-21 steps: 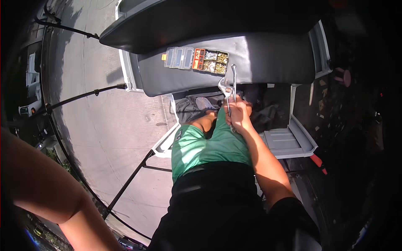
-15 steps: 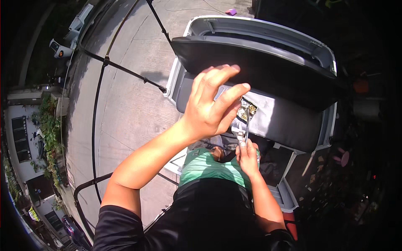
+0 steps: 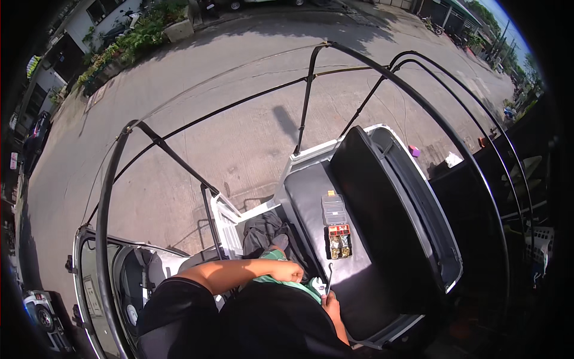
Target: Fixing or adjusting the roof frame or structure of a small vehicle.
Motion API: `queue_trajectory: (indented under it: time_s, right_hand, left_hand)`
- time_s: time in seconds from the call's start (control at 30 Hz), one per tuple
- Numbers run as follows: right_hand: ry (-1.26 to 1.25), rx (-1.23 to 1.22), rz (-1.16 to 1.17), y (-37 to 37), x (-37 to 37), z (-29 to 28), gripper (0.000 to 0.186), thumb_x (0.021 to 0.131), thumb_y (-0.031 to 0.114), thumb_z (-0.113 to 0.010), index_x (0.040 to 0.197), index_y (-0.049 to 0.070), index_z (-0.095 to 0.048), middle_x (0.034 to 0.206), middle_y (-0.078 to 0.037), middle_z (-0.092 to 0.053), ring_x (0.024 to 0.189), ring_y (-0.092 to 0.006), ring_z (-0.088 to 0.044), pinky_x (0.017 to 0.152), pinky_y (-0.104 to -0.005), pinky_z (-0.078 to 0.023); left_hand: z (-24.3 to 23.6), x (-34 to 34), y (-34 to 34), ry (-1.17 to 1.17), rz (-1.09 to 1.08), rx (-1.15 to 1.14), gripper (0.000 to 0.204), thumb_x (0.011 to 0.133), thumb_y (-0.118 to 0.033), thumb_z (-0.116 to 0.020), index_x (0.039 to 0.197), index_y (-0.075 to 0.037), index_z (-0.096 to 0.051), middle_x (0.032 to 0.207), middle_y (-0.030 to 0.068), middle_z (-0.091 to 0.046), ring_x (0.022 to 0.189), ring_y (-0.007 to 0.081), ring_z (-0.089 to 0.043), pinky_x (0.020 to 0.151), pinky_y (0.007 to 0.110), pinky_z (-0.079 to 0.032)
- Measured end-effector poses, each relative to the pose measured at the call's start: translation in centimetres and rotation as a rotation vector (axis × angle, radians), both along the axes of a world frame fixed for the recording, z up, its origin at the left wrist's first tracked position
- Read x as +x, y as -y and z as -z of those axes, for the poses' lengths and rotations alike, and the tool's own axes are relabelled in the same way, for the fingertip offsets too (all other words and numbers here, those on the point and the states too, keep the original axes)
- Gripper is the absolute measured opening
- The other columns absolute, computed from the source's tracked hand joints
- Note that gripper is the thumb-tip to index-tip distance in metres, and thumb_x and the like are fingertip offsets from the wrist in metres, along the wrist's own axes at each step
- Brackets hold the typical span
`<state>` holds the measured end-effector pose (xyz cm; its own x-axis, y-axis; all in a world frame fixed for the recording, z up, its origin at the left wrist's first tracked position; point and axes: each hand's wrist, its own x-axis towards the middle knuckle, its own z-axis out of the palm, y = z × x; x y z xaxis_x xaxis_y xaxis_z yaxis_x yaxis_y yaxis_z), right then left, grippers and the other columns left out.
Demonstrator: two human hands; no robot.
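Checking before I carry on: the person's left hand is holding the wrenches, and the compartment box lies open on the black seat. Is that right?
Not quite: the head view shows the wrenches in the right hand, not the left hand. The compartment box does lie open on the black seat.

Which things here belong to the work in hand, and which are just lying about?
Likely in the work:
adjustable wrench and slim wrench, in right hand
open parts case, on black seat

Apparently lying about:
crumpled dark cloth, beside the seat
purple object, on the pavement
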<state>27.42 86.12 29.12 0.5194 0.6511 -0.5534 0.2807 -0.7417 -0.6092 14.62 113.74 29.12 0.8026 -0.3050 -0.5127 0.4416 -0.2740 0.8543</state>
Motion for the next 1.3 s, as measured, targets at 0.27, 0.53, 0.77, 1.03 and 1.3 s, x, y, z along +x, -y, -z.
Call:
queue_trajectory:
  time_s: [0.27,0.53,0.77,1.03,1.3]
  right_hand:
    - [-0.031,-0.125,-0.040,6.0,3.2,-4.1,0.028,0.101,0.024,-0.055,0.101,-0.004,-0.059,0.086,-0.029,-0.066,0.084,-0.0465,-0.066,0.075,-0.0462,-0.050]
    - [-0.064,-0.178,-0.185,1.1,4.2,-3.0,0.034,0.101,0.026,-0.054,0.092,-0.007,-0.057,0.087,-0.035,-0.063,0.093,-0.0545,-0.059,0.075,-0.0508,-0.049]
    - [-0.113,-0.024,-0.294,-12.0,4.8,-5.4,0.030,0.104,0.024,-0.048,0.094,-0.004,-0.057,0.074,-0.021,-0.063,0.066,-0.0365,-0.062,0.062,-0.0441,-0.048]
    - [-0.337,0.328,-0.255,-26.7,1.9,-7.9,0.022,0.107,0.018,-0.043,0.109,0.001,-0.056,0.084,-0.010,-0.069,0.068,-0.0137,-0.062,0.059,-0.0297,-0.049]
    - [-0.003,0.351,-0.376,-29.7,4.5,-11.1,0.045,0.104,0.013,-0.046,0.145,-0.002,-0.042,0.094,-0.017,-0.074,0.085,-0.0292,-0.073,0.075,-0.0380,-0.054]
  left_hand:
    - [-1.7,-8.9,4.1,-0.047,-0.033,0.184,0.030,0.095,-0.032,-0.065,0.095,-0.003,-0.058,0.080,0.0138,-0.066,0.084,0.0291,-0.069,0.071,0.040,-0.052]
    - [-6.8,-14.3,4.4,-0.461,-0.431,-0.875,0.035,0.102,-0.039,-0.057,0.088,-0.007,-0.058,0.069,-0.0034,-0.048,0.065,0.0093,-0.049,0.066,0.028,-0.044]
    - [-2.9,-6.0,-1.9,-0.183,-0.554,0.035,0.064,0.095,-0.062,-0.054,0.113,-0.002,-0.067,0.096,0.0150,-0.071,0.089,0.0265,-0.067,0.080,0.038,-0.049]
    - [-5.4,1.9,-10.1,0.129,-1.490,-0.611,0.031,0.109,-0.034,-0.044,0.111,-0.006,-0.057,0.105,0.0030,-0.066,0.090,0.0078,-0.061,0.077,0.023,-0.049]
    - [-9.2,-4.0,-19.0,0.252,-2.057,-0.562,0.025,0.108,-0.038,-0.040,0.107,-0.014,-0.047,0.077,0.0076,-0.061,0.053,0.0129,-0.052,0.047,0.029,-0.044]
